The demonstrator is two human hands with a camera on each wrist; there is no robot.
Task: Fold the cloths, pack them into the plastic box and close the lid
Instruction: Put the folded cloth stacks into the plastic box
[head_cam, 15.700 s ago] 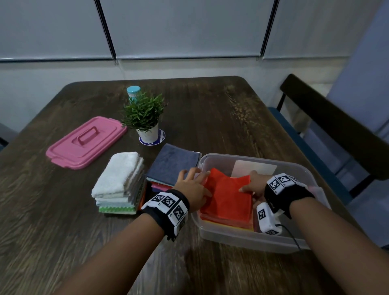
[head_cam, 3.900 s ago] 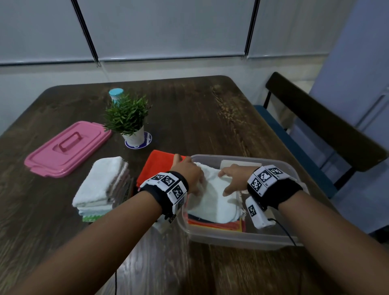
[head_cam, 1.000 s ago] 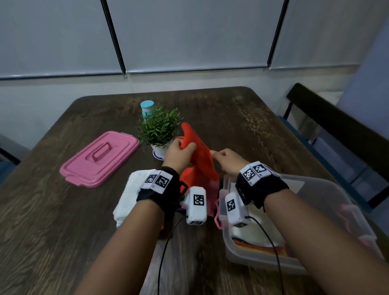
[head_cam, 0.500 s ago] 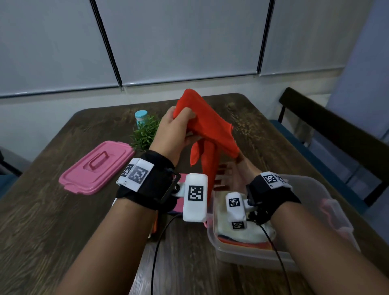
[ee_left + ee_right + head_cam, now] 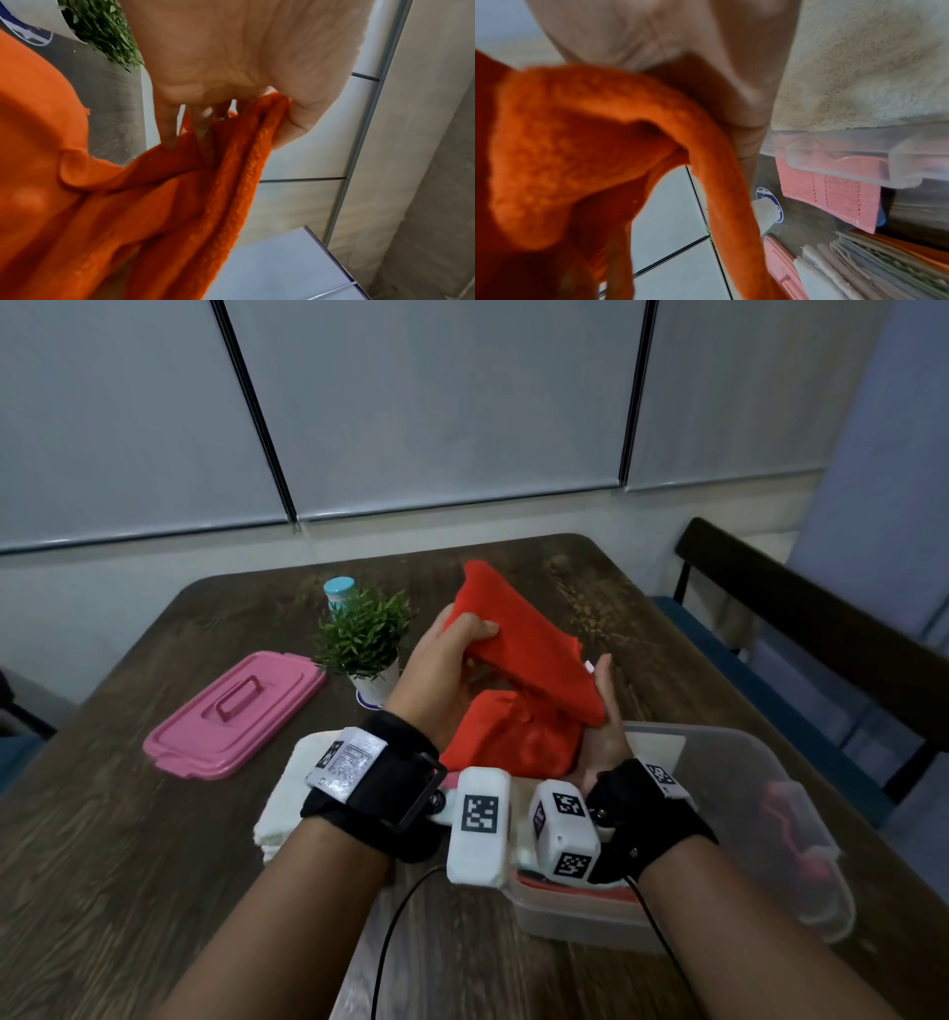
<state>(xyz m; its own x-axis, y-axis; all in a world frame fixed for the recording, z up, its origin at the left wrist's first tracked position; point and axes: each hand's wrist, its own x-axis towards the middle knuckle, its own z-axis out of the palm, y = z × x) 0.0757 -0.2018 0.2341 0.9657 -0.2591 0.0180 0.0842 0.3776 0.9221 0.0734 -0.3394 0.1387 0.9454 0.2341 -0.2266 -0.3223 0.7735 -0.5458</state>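
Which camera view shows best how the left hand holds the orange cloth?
The left wrist view: the thumb and fingers of the left hand pinch the orange cloth at its edge. The head view shows the same grip from behind. The right wrist view shows cloth, but not that hand.
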